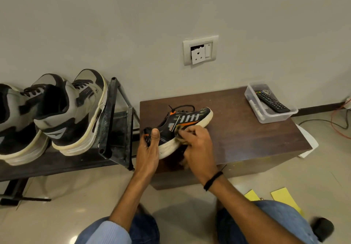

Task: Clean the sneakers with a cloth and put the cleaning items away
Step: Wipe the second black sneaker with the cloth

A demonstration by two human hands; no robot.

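Nearest the camera, both forearms reach forward over the knees toward a low brown table (247, 129). The left hand (149, 148) grips the heel end of a black-and-orange sneaker (182, 122), thumb upright against the heel collar and fingers wrapped beneath, so the shoe is steadied at its near-left end. The right hand (197, 143), with a dark band at the wrist, is closed around a bunched cloth (179, 129) and presses it against the shoe's side panel just above the white midsole, roughly mid-length.

The governing relation: the sneaker's long axis runs from near-left (heel, in the left hand) to far-right (toe, resting over the table top). The uncleaned length of side panel and midsole therefore lies forward and to the right of the cloth. The right hand is the nearer one to that stretch; judged from this, the next wipe would travel along the axis toward the toe, with the left hand holding against the push.

Further out, a clear plastic bin (284, 114) holding a remote control (271, 101) sits at the table's far-right corner, well apart from the shoe. To the left, a pair of grey-and-black high-tops (62, 114) stands on a metal rack (114, 129). Cleaning is under way; putting-away not yet begun.
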